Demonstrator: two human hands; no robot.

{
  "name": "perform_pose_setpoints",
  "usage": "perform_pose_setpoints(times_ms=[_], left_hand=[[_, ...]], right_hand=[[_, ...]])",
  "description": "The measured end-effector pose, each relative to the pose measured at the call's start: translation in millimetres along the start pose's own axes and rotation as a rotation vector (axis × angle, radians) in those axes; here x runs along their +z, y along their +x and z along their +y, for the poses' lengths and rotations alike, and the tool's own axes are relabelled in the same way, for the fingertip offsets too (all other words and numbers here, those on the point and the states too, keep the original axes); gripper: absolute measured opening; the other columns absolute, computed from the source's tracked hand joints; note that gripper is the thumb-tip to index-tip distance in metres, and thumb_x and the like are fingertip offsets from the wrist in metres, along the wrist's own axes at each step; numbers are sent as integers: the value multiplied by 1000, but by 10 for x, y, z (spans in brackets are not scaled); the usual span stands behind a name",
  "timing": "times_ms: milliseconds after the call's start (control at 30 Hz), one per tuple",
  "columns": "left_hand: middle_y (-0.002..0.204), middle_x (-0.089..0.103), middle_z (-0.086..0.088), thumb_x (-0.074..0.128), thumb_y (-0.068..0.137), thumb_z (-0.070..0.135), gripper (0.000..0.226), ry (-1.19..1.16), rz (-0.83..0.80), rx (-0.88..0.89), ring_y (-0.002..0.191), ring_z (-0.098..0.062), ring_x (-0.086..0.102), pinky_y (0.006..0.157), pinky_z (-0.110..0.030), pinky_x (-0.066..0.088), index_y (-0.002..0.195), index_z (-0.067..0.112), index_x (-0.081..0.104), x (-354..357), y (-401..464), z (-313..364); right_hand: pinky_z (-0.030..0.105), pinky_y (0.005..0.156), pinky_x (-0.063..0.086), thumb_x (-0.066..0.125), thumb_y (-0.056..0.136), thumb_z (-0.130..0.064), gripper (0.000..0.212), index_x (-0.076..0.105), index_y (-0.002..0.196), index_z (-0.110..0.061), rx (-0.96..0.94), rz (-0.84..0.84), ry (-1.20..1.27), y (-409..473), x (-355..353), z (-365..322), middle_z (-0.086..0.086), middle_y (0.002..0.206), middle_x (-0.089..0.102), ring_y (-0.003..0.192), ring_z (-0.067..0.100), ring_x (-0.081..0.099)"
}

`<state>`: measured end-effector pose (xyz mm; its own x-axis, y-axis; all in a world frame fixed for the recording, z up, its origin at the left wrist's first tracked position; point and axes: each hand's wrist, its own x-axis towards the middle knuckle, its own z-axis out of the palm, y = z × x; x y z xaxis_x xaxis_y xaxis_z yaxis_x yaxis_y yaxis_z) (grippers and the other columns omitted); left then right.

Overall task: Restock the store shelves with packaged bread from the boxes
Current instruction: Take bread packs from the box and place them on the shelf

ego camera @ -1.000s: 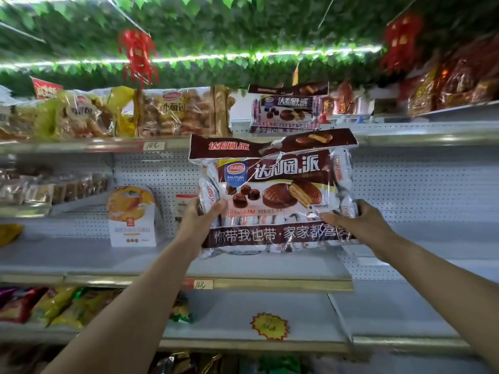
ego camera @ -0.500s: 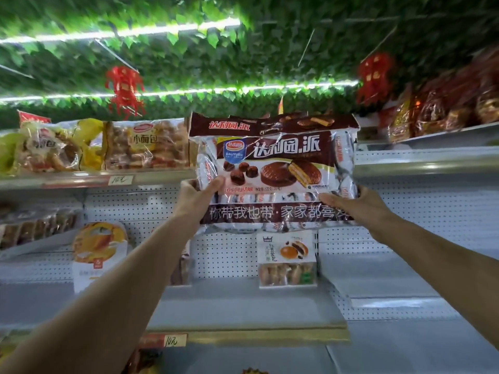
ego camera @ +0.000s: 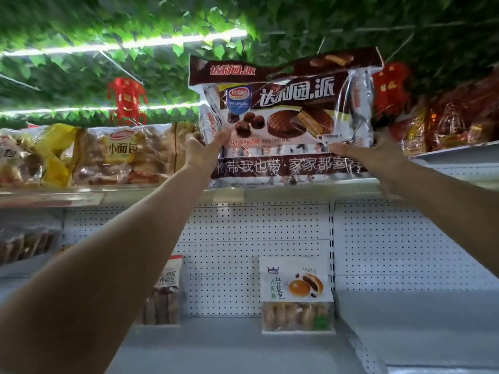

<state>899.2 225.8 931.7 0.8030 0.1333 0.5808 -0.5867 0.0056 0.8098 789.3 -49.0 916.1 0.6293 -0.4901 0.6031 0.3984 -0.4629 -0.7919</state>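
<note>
While the brown snack bag point(ego camera: 283, 117) stands at twelve o'clock, left hand point(ego camera: 201, 149) and right hand point(ego camera: 378, 155) pinch its lower corners at eight and four o'clock.

A large brown-and-clear pie bag of glossy plastic film point(ego camera: 283, 114), crinkled and catching highlights, is gripped at its lower corners. Just below the grip, a pale grey metal shelf edge point(ego camera: 297, 188) is seen, smooth with a dull sheen. Further below, a white perforated metal back panel point(ego camera: 229, 238) looks matt. Left of the grip, a clear shiny plastic bread bag point(ego camera: 121, 155) is wrinkled.
</note>
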Motion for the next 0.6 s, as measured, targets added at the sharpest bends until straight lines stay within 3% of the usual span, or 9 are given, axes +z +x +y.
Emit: perform_pose_setpoints(times_ms=[100,233,333,400,467,600], left_hand=[[143,44,-16,69,84,52,91,17,39,54,129,-30,44,105,-36,37,147,0,28,242,312,-81],[153,37,-16,68,86,51,96,26,65,76,138,-31,39,108,-35,35,153,3,19,584,779,-235],[157,33,-14,65,90,47,89,60,67,75,140,-32,36,110,-38,33,155,11,16,816,1057,-342],[155,36,-13,64,92,44,82,68,65,65,138,-32,39,106,-36,34,154,13,20,949,1227,-427],[151,42,-13,66,91,42,80,42,48,23,133,-31,44,109,-43,34,152,14,23,1059,1393,-520],[137,55,-12,70,87,43,74,70,48,-29,114,-28,56,100,-44,44,147,19,34,1185,1621,-770]], right_hand=[[47,110,37,83,40,-63,138,22,153,-13,-31,-8,-41,396,84,75,13,156,30,140,33,34],[43,109,34,84,55,-51,123,20,153,-14,-30,-15,-36,1016,204,296,12,158,27,141,32,32],[46,111,34,84,51,-53,128,18,154,-15,4,-37,-51,1437,328,468,13,159,25,142,34,30],[45,109,35,84,60,-48,121,16,154,-14,13,-65,-67,1685,396,580,13,159,23,142,33,30],[41,109,34,83,69,-41,114,13,155,-13,32,-109,-74,1905,455,689,11,160,22,142,32,30],[38,108,34,84,71,-34,112,13,154,-11,63,-145,-106,2211,591,877,11,159,25,141,30,32]])
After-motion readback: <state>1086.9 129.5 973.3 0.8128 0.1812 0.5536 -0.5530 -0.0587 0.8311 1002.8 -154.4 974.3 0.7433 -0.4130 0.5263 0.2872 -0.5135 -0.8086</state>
